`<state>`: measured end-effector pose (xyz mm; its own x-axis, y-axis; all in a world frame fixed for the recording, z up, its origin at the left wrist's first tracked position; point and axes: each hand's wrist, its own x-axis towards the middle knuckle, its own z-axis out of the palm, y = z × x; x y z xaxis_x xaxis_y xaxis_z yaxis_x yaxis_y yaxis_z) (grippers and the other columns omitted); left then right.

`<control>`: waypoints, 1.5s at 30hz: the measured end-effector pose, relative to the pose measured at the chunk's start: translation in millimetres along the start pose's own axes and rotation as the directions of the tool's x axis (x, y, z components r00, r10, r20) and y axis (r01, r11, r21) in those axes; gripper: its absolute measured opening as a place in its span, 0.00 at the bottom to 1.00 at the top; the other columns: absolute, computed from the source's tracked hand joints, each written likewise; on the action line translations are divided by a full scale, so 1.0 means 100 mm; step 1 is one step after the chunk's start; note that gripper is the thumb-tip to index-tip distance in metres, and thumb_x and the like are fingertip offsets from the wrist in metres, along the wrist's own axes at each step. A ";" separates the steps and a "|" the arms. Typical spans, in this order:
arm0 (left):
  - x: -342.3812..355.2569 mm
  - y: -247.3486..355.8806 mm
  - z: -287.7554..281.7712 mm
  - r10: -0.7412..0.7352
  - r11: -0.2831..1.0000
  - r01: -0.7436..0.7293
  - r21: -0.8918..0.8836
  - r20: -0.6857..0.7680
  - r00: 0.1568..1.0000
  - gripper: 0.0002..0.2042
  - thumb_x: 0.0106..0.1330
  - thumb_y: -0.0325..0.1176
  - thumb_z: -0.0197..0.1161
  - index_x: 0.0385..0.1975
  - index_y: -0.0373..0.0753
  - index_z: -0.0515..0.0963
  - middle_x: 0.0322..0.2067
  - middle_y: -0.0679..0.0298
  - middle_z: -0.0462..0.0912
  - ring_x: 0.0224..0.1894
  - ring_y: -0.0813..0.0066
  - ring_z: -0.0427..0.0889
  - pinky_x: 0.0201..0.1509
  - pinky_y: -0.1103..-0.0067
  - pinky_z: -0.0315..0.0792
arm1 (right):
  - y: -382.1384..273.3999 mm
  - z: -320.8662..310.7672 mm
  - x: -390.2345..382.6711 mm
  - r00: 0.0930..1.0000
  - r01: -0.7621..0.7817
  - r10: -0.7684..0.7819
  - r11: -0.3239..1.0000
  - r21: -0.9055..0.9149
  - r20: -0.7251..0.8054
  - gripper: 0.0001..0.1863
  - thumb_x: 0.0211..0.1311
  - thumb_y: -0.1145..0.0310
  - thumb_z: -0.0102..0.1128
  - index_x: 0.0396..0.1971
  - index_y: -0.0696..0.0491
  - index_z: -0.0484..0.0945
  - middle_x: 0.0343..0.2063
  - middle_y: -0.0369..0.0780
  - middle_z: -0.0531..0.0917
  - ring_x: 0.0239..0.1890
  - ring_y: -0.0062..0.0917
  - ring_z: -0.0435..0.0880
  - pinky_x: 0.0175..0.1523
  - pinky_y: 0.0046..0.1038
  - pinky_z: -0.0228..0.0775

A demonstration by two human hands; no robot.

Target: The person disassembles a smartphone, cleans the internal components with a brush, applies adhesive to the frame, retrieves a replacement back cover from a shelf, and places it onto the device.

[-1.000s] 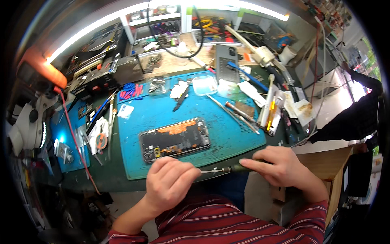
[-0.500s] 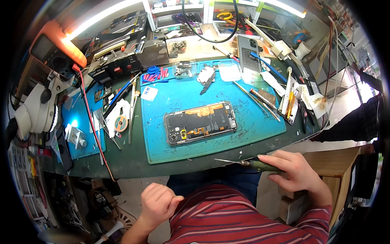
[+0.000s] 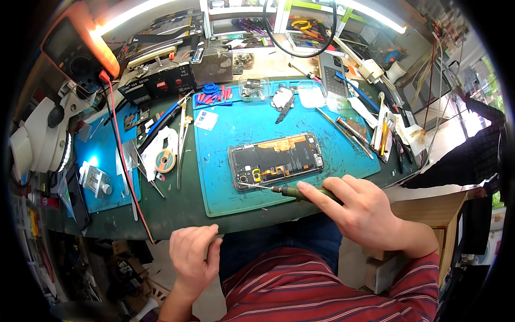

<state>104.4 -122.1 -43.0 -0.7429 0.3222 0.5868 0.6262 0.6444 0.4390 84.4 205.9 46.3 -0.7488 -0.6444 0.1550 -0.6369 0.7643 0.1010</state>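
Your right hand [image 3: 357, 209] has brought the screwdriver [image 3: 292, 191] up from the near edge of the bench to the phone [image 3: 279, 158], while your left hand [image 3: 193, 252] has loosened from the tighter fist of half a second ago. Your right hand grips the handle, index finger stretched along it, shaft aimed left. The tip reaches the near left corner of the phone; at this scale it is hard to tell whether it touches or hovers just above.

Your left hand hangs half curled in front of the bench [image 3: 182, 212], thumb apart from the fingers, nothing seen in its grasp.

The phone lies opened up on the blue mat [image 3: 220, 198], its inside upward, ahead and to the left of your right hand, which is the nearer of the two. Its long axis runs across you, right end a little farther away, and the shaft lies slantwise along the near side.

Farther out, thin tools [image 3: 343, 133] lie to the right of the phone; a parts box [image 3: 255, 88] and a clear tub [image 3: 310, 95] stand at the mat's far side. Left of the mat is a small reel [image 3: 164, 161], and beyond it an orange multimeter [image 3: 80, 43].
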 end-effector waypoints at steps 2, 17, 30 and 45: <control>0.05 -0.03 0.01 -0.026 1.000 0.026 0.016 0.004 1.000 0.16 0.62 0.25 0.71 0.50 0.37 0.79 0.41 0.62 0.86 0.40 0.61 0.82 0.46 0.67 0.72 | -0.02 -0.03 0.04 1.000 0.008 -0.008 1.000 -0.010 0.025 0.34 0.54 0.72 0.59 0.67 0.47 0.76 0.35 0.35 0.75 0.30 0.22 0.74 0.33 0.23 0.69; 0.57 -0.02 0.26 -0.108 0.994 0.112 -0.019 0.145 0.984 0.28 0.63 0.15 0.60 0.65 0.30 0.70 0.56 0.60 0.85 0.55 0.60 0.78 0.62 0.68 0.67 | -0.12 -0.17 0.03 0.994 0.034 -0.026 0.997 -0.071 0.110 0.32 0.56 0.68 0.60 0.65 0.46 0.78 0.34 0.32 0.74 0.30 0.20 0.72 0.31 0.21 0.64; 0.57 -0.01 0.30 -0.097 0.995 0.092 0.038 0.154 0.983 0.29 0.62 0.14 0.60 0.66 0.30 0.70 0.54 0.59 0.86 0.55 0.61 0.78 0.62 0.67 0.65 | 0.14 -0.24 -0.21 0.986 -0.028 0.041 0.997 -0.078 0.162 0.34 0.55 0.71 0.61 0.66 0.44 0.77 0.36 0.32 0.75 0.33 0.22 0.74 0.33 0.23 0.67; 0.68 0.21 0.46 0.115 0.993 -0.109 -0.042 0.185 0.976 0.22 0.57 0.15 0.64 0.54 0.33 0.79 0.49 0.59 0.87 0.47 0.61 0.83 0.55 0.66 0.70 | 0.66 -0.20 -0.75 0.982 -0.159 0.163 0.986 -0.053 0.094 0.33 0.52 0.73 0.65 0.63 0.40 0.80 0.34 0.33 0.77 0.30 0.24 0.76 0.33 0.27 0.71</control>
<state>56.2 -55.2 -25.1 -0.6969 0.5171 0.4970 0.7128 0.5756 0.4006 102.7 305.3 61.3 -0.8566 -0.5103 0.0764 -0.4992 0.8571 0.1274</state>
